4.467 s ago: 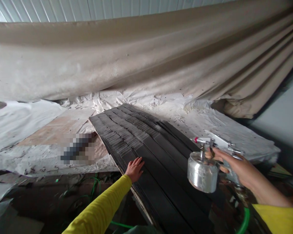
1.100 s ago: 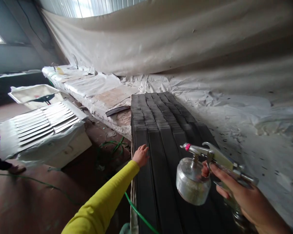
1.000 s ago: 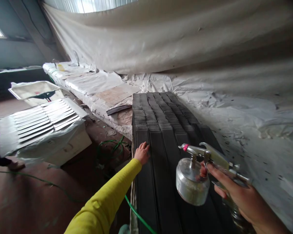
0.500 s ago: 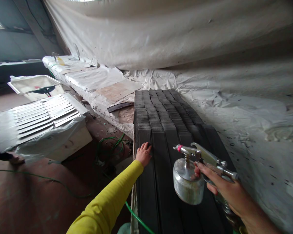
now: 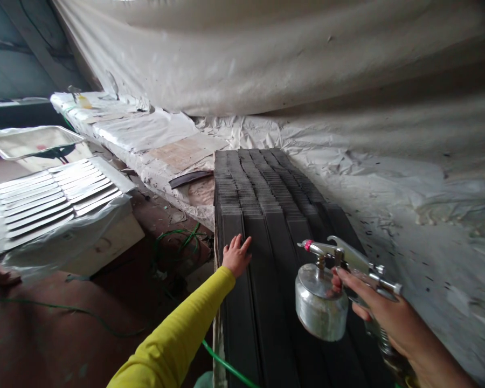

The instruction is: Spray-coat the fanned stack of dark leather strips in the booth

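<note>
My right hand (image 5: 366,296) grips a metal spray gun (image 5: 350,258) by its handle, with fingers wrapped round it. Under the gun hangs its silver paint cup (image 5: 321,310), and the nozzle points left across the board. Long dark strips (image 5: 281,269) lie side by side in front of me; farther off they overlap in tight rows of short edges. My left hand (image 5: 237,256), in a yellow sleeve, is over the left strips with its fingers spread. Whether its palm touches them I cannot tell.
On the left, a plastic-covered box (image 5: 101,237) bears rows of pale strips (image 5: 40,202). Behind it stands a white tub (image 5: 36,143). A green hose (image 5: 226,364) runs beside the strips, and more hose (image 5: 186,234) lies coiled on the floor. A white sheet (image 5: 267,59) hangs behind. Someone's foot (image 5: 4,277) shows far left.
My left hand's fingers have spread and lifted slightly from the strips. The spray gun has shifted a little to the right in my right hand. The view has turned slightly right.
</note>
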Tool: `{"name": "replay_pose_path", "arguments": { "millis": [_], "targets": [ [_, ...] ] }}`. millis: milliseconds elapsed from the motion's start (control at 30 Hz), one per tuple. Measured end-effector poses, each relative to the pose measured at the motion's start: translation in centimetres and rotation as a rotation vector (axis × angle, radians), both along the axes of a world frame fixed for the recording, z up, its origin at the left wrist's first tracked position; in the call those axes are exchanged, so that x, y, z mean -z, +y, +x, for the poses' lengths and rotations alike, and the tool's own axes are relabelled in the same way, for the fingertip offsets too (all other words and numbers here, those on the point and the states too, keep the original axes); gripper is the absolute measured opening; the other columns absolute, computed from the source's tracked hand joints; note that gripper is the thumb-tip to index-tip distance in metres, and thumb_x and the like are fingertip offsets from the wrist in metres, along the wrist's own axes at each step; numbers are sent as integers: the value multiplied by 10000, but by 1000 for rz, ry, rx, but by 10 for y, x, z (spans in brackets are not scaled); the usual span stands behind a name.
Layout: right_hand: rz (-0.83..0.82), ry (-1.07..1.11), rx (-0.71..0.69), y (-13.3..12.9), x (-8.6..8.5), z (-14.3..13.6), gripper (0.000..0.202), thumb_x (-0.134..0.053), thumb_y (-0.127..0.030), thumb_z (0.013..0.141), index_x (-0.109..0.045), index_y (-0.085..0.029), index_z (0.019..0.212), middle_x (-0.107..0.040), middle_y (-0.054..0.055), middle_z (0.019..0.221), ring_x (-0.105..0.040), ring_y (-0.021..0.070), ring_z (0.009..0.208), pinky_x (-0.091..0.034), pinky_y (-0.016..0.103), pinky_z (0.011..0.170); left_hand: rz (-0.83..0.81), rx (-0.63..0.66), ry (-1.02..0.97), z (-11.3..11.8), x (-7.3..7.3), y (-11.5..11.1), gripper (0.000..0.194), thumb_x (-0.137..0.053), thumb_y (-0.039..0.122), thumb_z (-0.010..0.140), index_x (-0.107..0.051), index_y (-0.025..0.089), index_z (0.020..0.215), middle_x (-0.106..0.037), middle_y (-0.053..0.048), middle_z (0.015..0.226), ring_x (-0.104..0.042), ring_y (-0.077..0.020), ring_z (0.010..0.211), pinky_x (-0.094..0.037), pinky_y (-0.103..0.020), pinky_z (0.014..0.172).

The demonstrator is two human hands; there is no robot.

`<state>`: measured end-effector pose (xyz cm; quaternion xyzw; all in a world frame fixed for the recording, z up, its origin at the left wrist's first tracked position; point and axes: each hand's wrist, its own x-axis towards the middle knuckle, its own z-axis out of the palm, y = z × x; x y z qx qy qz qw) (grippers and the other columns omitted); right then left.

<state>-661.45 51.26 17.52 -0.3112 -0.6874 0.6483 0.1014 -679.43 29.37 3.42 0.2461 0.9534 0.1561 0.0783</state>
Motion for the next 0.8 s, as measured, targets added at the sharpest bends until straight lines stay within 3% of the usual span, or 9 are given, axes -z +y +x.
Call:
{"name": "replay_pose_path", "arguments": {
  "millis": [133, 333, 633, 800],
  "targets": [
    [13, 4, 57, 2, -1, 9, 450, -783, -526, 541, -703, -177, 814, -658, 102, 827, -592, 219, 716, -281, 183, 364, -53, 34, 9, 6, 3, 14, 562, -508, 371, 822, -359, 301, 1359, -253, -89, 1501, -194, -302, 1380, -221, -688, 1027],
    [-20, 18, -69, 6, 2, 5, 462, -770, -536, 559, -712, -153, 812, -660, 110, 827, -579, 203, 696, -290, 188, 361, -82, -2, 3, 6, 1, 20, 578, -538, 319, 800, -366, 291, 1352, -269, -84, 1495, -197, -290, 1379, -238, -691, 1022],
    [-26, 128, 66, 76, 2, 28, 447, -795, -506, 552, -685, -162, 817, -646, 89, 794, -564, 186, 711, -279, 149, 352, -108, -59, -15, 8, 1, 26, 587, -548, 300, 783, -367, 297, 1341, -265, -68, 1495, -179, -273, 1390, -275, -641, 1037],
    [-10, 116, 49, 87, -3, 32, 497, -789, -533, 542, -684, -150, 841, -648, 101, 799, -572, 190, 697, -278, 151, 349, -129, -85, -20, 8, 3, 29, 604, -540, 277, 775, -353, 294, 1349, -241, -64, 1506, -164, -266, 1397, -291, -621, 1039]
  ]
}}
